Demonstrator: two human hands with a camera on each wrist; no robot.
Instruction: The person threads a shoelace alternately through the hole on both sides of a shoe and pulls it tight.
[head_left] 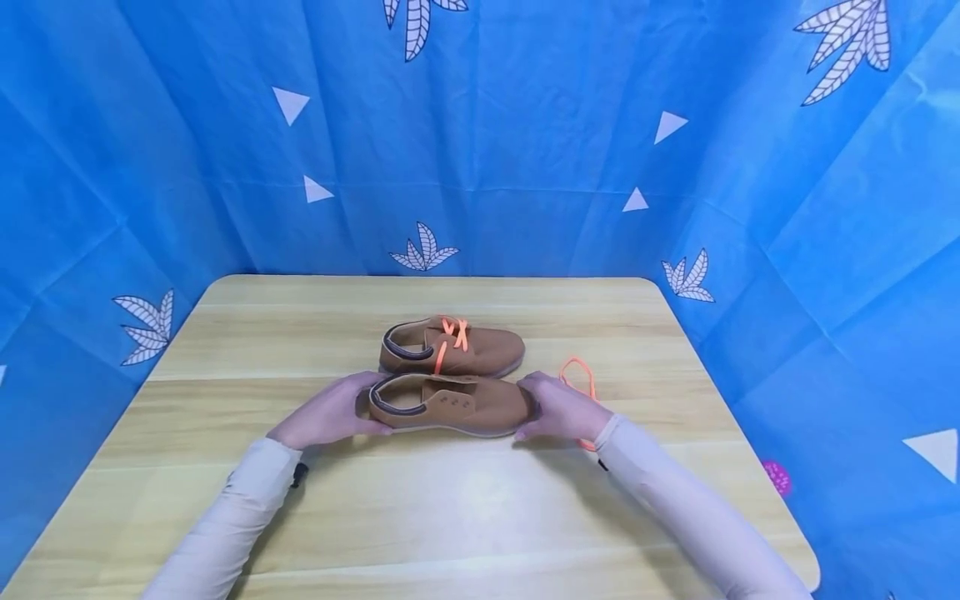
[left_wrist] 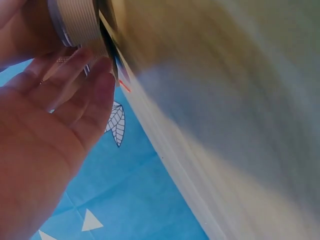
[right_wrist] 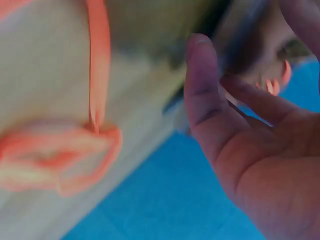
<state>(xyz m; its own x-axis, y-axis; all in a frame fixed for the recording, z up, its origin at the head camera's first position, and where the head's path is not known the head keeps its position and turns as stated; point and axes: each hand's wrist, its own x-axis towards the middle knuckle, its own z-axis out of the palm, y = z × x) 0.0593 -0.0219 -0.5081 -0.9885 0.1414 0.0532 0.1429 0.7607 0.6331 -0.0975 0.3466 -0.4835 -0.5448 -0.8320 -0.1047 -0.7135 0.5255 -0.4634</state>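
Observation:
Two brown shoes lie side by side on the table, toes pointing right. At the heel of the near shoe (head_left: 480,407) is my left hand (head_left: 330,412), thumb along the near side and fingers behind. My right hand (head_left: 558,408) holds the same shoe round its toe. Bare eyelets show on this shoe's flap. Just behind it, the far shoe (head_left: 491,350) has an orange lace (head_left: 461,335) threaded partly through it. The left wrist view shows the fingers (left_wrist: 92,107) against the shoe's heel and sole edge (left_wrist: 82,22).
A loose orange shoelace (head_left: 577,364) lies on the table beside and partly under my right forearm; its coils (right_wrist: 90,165) appear in the right wrist view. The wood-grain table (head_left: 300,325) has rounded corners. Blue patterned cloth (head_left: 525,100) surrounds its back and sides.

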